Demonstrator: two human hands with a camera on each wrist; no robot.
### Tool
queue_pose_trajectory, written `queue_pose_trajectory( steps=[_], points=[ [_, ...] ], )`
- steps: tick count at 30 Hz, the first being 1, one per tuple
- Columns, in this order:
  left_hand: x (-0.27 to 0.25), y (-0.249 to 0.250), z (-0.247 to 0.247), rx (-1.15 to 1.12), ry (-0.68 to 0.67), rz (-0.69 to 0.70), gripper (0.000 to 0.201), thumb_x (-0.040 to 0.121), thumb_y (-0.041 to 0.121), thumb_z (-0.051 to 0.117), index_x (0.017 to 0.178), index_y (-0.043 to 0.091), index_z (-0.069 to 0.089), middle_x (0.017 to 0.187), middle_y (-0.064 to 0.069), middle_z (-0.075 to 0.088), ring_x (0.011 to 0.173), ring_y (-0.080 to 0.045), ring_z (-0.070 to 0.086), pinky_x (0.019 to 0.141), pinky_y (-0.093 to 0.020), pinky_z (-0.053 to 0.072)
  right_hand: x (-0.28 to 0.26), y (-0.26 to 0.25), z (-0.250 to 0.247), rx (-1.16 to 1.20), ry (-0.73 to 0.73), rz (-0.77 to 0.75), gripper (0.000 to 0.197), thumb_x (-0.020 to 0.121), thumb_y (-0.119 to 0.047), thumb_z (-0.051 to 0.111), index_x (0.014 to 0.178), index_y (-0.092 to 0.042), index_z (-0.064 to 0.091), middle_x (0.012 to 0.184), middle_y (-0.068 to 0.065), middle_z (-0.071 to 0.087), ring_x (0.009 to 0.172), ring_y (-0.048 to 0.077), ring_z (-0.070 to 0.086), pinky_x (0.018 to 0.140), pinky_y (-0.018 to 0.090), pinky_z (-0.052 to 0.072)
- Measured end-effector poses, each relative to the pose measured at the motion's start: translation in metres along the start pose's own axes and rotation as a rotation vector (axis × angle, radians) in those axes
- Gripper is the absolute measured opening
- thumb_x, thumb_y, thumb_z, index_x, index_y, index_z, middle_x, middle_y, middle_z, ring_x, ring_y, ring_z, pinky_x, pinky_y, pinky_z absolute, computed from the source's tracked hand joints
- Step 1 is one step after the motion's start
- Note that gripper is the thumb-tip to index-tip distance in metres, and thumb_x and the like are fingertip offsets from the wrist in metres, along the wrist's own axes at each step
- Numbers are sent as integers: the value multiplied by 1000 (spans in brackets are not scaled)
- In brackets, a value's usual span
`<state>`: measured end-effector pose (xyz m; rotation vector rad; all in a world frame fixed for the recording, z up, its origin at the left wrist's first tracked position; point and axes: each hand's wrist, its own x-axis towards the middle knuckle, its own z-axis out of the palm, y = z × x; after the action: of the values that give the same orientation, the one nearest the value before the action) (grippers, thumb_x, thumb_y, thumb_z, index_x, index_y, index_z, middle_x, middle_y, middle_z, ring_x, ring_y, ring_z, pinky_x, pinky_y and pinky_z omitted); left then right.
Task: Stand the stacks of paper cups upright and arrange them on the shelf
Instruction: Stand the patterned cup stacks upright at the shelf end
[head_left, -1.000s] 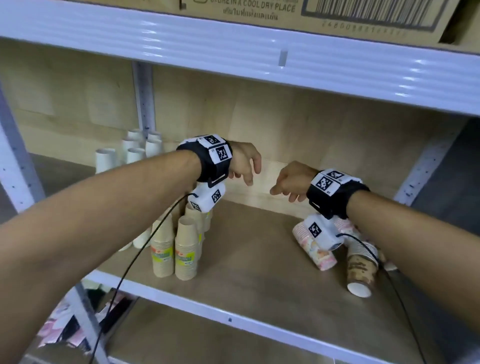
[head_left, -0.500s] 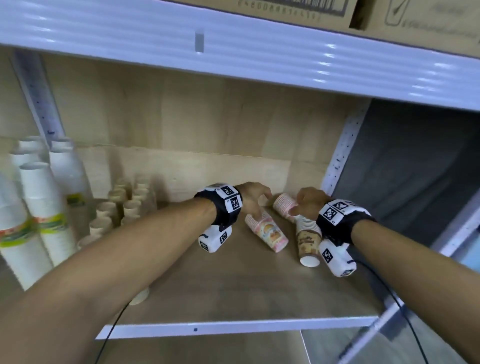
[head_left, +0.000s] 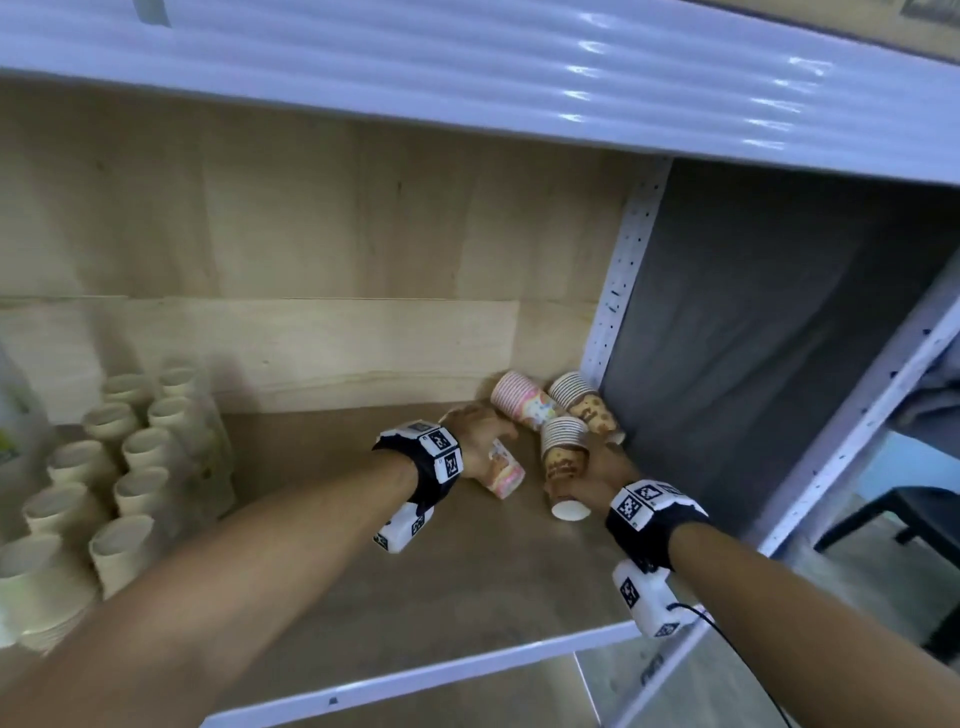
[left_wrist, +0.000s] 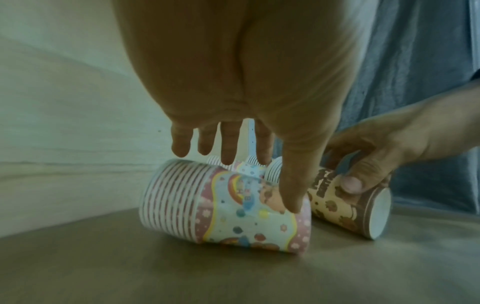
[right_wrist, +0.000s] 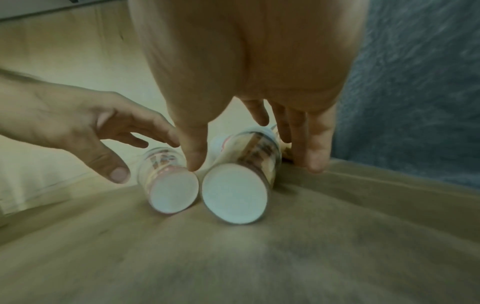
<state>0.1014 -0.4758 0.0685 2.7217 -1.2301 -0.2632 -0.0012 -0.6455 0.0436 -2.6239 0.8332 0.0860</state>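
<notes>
Four stacks of paper cups are seen lying on their sides at the far right of the wooden shelf (head_left: 415, 597). The near pink cartoon-printed stack (left_wrist: 233, 207) is straddled by the left hand (head_left: 480, 434), fingers spread wide above it, thumb tip touching its side. Just beside it, the near brown-printed stack (head_left: 563, 462) is gripped by the right hand (head_left: 597, 475), thumb and fingers curled round it; its brown lettering is too blurred to be read. A second pink stack (head_left: 519, 400) and a second brown stack (head_left: 584, 402) lie farther back. Upright cream cup stacks (head_left: 104, 467) are ranged at the left.
</notes>
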Motion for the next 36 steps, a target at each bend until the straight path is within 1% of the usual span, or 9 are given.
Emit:
queue_pose_trajectory(
  steps=[5,7,9,13,20,25,29,33,36],
  points=[
    [11,-3,11,49,11,42,63,62,42,82,121,32,63,123,4,60,118,-19,55,98,-28,44,-11,3,-1,-8,-19,31,103,77,-35,74,155,-19,10,154,14,29,139,32,34,110,35,31],
    [13,-4,11,118,36,74,54,64,42,80,116,33,67,116,3,64,115,-20,57,96,-30,46,-9,3,1,-7,-9,16,93,85,-26,67,156,-19,8,156,14,26,141,31,32,111,34,29],
    [15,-4,13,208,33,85,60,67,41,79,124,36,62,128,2,57,125,-23,46,104,-35,38,-7,5,3,-7,-6,23,89,89,-22,63,157,-20,5,158,13,22,143,30,29,111,33,28],
    [21,-4,20,349,-5,86,72,68,45,77,135,40,51,140,1,44,134,-25,32,106,-42,27,-13,3,2,3,-22,30,99,85,-21,67,157,-20,0,157,13,24,141,30,31,110,34,31],
    [26,-3,22,382,-2,61,75,62,44,81,131,39,51,134,2,43,131,-26,32,101,-44,28,-6,10,3,58,-23,60,102,80,-21,73,157,-19,6,151,12,35,137,30,39,105,33,38],
    [24,-6,17,245,11,59,70,60,42,81,123,32,51,124,3,47,122,-24,39,96,-41,35,1,4,3,5,74,107,90,80,-23,68,154,-18,18,140,12,49,126,29,51,101,36,44],
    [20,-6,8,144,56,52,67,66,42,82,122,26,51,122,2,53,116,-24,49,92,-39,41,-6,-4,-24,2,127,87,56,88,-25,62,141,-18,44,135,12,55,124,31,54,102,35,44],
    [13,-5,-5,-16,130,20,64,68,46,79,120,23,50,116,-2,62,103,-26,60,74,-29,44,-9,-15,-44,-9,215,78,36,95,-28,52,129,-18,59,132,7,60,122,26,57,101,32,45],
    [5,-6,-13,-127,173,-6,57,70,46,77,114,22,51,109,-2,65,96,-27,63,73,-29,46,-14,-23,-54,6,174,-37,44,77,-34,57,116,-17,66,119,5,66,114,28,62,95,33,49]
  ],
)
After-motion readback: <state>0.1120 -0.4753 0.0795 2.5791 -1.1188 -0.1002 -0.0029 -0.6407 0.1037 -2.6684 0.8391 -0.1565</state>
